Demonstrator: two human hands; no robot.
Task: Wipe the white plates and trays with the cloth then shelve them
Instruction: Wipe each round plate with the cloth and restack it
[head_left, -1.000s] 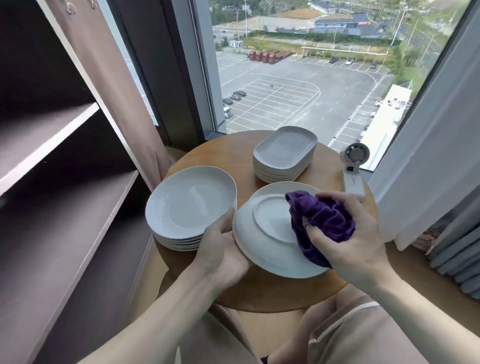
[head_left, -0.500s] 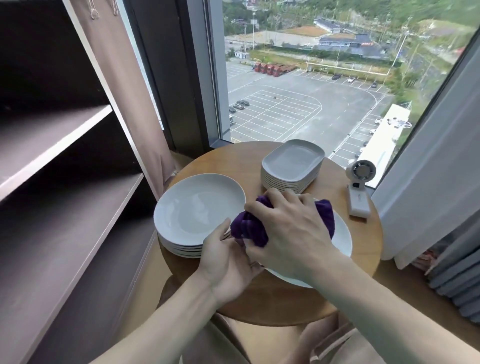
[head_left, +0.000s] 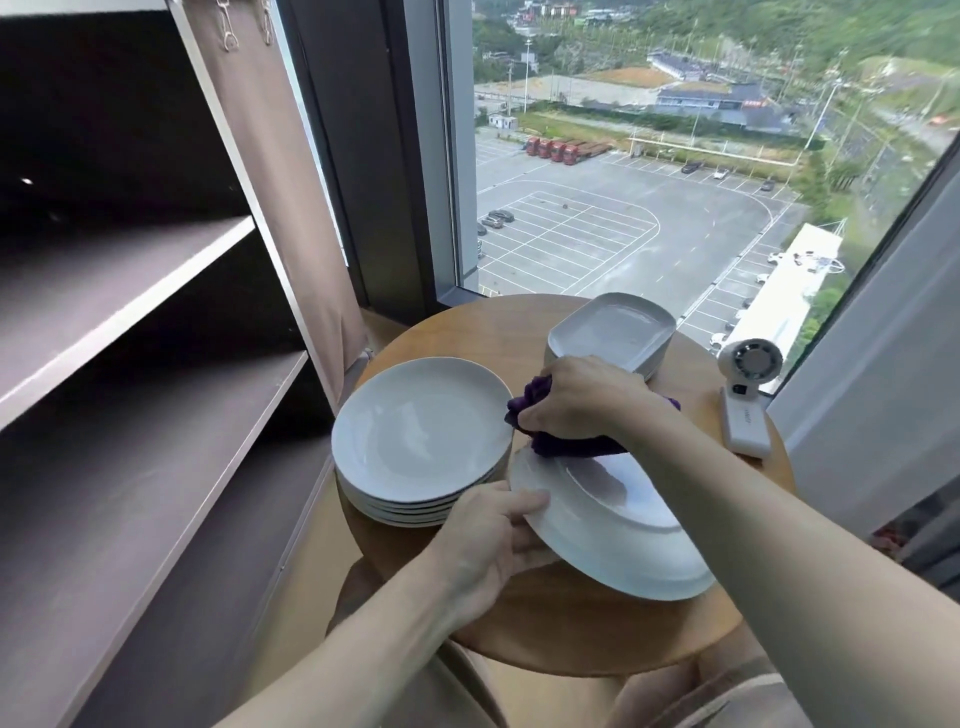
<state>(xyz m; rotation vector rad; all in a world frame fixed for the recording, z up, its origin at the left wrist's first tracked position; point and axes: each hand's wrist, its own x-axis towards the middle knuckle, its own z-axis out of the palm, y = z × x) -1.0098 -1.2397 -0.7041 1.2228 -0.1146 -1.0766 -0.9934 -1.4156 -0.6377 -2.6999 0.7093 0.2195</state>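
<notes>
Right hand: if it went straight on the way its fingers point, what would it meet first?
The right hand, gripping the purple cloth, points left. First in line is probably the rim of the stack of round plates, beside the cloth; depth is unclear.

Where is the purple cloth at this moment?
In the head view, the purple cloth is bunched under the right hand, on the far edge of the plate being wiped, beside the plate stack.
</notes>
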